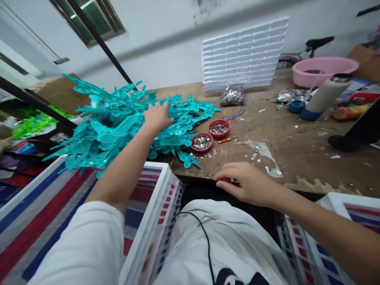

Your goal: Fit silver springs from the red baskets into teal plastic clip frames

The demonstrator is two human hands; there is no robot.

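Observation:
My left hand [158, 115] reaches onto a large heap of teal plastic parts [115, 126]. Its fingers are spread over the parts, and no grip on a single one shows. At the table's front edge, my right hand [245, 182] is loosely curled, its thumb a little apart from the fingers. I see nothing held there. Between the hands stand two small red baskets of tiny metal pieces, a nearer basket [202, 148] and a farther basket [224, 133]. A yellow-and-red screwdriver [227, 140] lies beside them.
White crates lined with striped cloth, a left crate [162, 170] and a right crate [335, 200], flank my lap. Farther back are a bag of metal pieces [232, 96], a white ridged panel [243, 55], a pink basin [323, 67], a bottle [328, 97] and a black stand [356, 132].

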